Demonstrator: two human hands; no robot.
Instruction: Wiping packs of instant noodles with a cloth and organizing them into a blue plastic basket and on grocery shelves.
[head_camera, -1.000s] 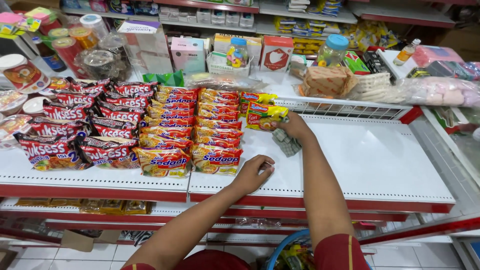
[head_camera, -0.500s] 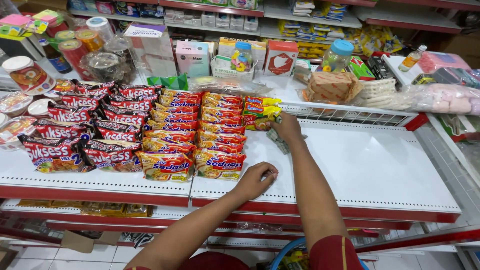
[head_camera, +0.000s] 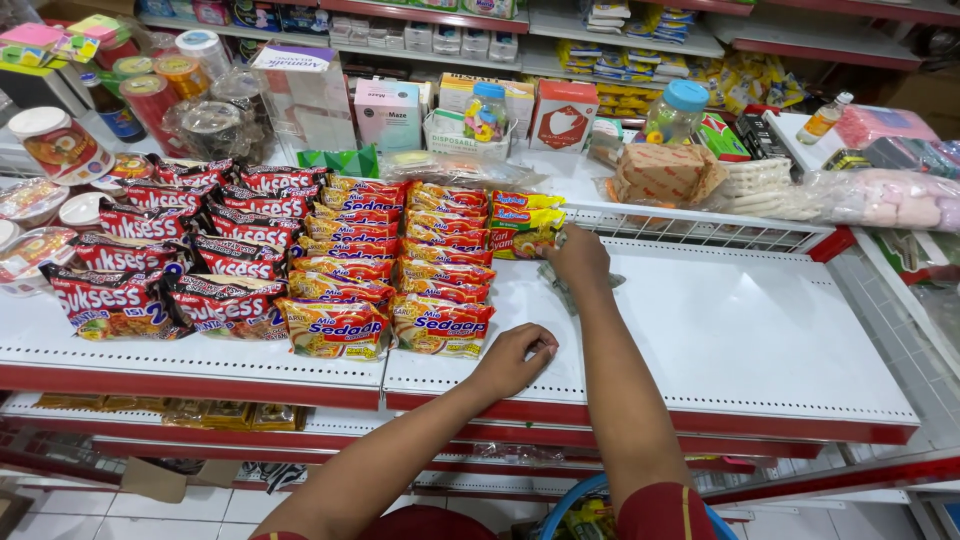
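Shelf (head_camera: 740, 330), white with a red front edge, runs across the view, and both hands are on it. Right hand (head_camera: 578, 258) is stretched far back, just right of the yellow packets (head_camera: 527, 222), fingers closed down on a grey-green cloth (head_camera: 556, 282) that is pressed flat on the shelf; bits of the cloth stick out under the wrist and to the right of the hand. Left hand (head_camera: 516, 358) rests near the front edge, fingers curled loosely into a half-fist with the knuckles on the white surface; it holds nothing that shows. It sits just right of the nearest orange packet (head_camera: 441, 324) without touching it

Noodle packets fill the left half of the shelf in rows running front to back: two orange rows beside the left hand, with a second front packet (head_camera: 334, 328) next to the first, then red packets (head_camera: 115, 300) further left. To the right of the hands the shelf surface is bare white up to a low wire rail (head_camera: 700, 228) along the back

Behind the rail stand boxes (head_camera: 388, 113), a jar with a blue lid (head_camera: 676, 110), a brown wrapped pack (head_camera: 662, 172) and pink bags (head_camera: 885, 198) at far right. Jars and tubs (head_camera: 55, 140) crowd the back left. Below the shelf, between the two forearms, the rim of a blue basket (head_camera: 570, 500) shows
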